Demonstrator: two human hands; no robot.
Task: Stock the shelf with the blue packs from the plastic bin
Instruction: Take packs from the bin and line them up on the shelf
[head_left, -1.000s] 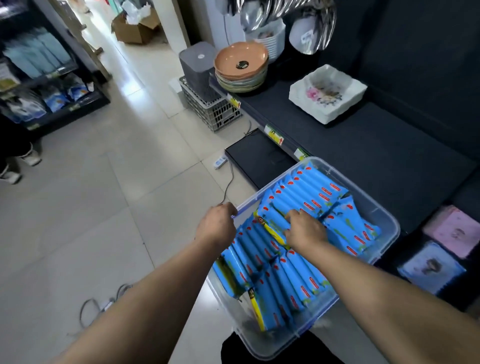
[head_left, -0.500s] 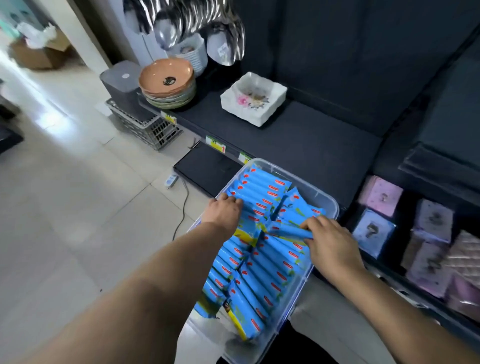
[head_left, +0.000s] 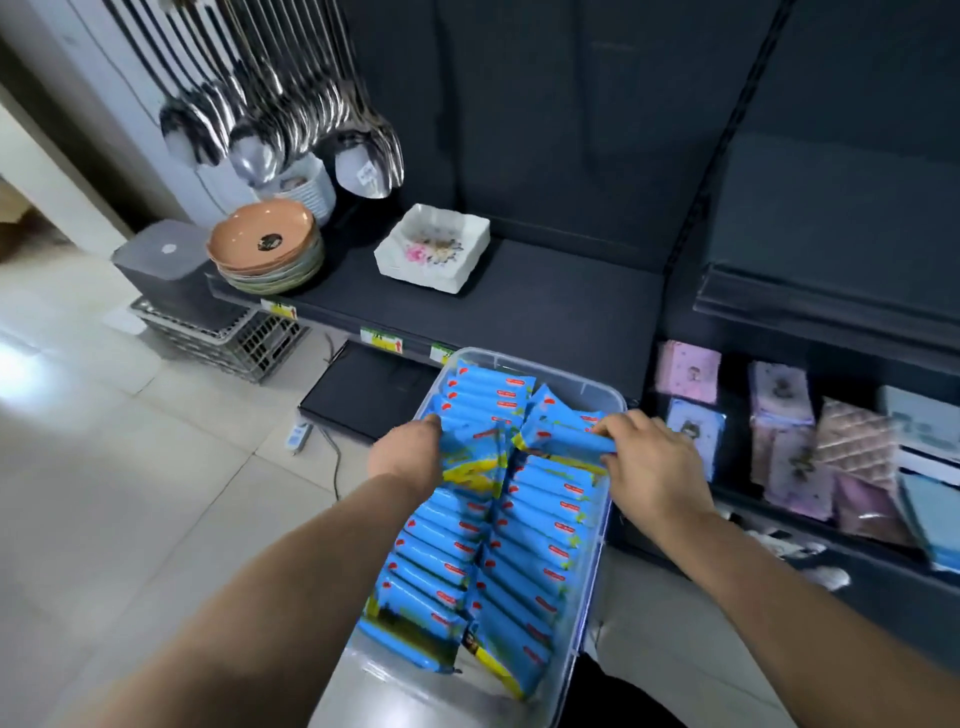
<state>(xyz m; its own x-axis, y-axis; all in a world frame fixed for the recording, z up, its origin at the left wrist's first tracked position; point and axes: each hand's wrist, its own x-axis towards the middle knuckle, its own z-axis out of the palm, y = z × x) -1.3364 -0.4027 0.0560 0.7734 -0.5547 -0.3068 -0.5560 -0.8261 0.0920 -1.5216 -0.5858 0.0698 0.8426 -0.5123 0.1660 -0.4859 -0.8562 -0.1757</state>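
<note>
- Head view puts the dark shelf (head_left: 545, 312) across the top of your field, with pale floor tiles (head_left: 130, 467) off to your left.
- Directly before you is the clear plastic bin (head_left: 589, 597), its far rim up against the shelf's front edge, just under the yellow price tags (head_left: 382, 340).
- Blue packs (head_left: 540, 525) fill the bin in two rows, standing on edge and leaning.
- Your right hand (head_left: 654, 467) pinches the top pack (head_left: 561, 441) by its right end, fingers above and thumb below. That pack lies crosswise over the right row, near the bin's far end.
- Your left hand (head_left: 410, 457) is at the bin's left rim. Its fingers curl down among the left row and are hidden, so you cannot tell whether they grip anything.
- Pink and patterned packets (head_left: 789, 431) line the lower shelf (head_left: 893, 597) to your right.
- Metal spoons (head_left: 270, 135) hang in bunches above the shelf's left end.
- Orange plates (head_left: 262, 249) are stacked below the spoons, with a white square dish (head_left: 434, 249) near them but apart.
</note>
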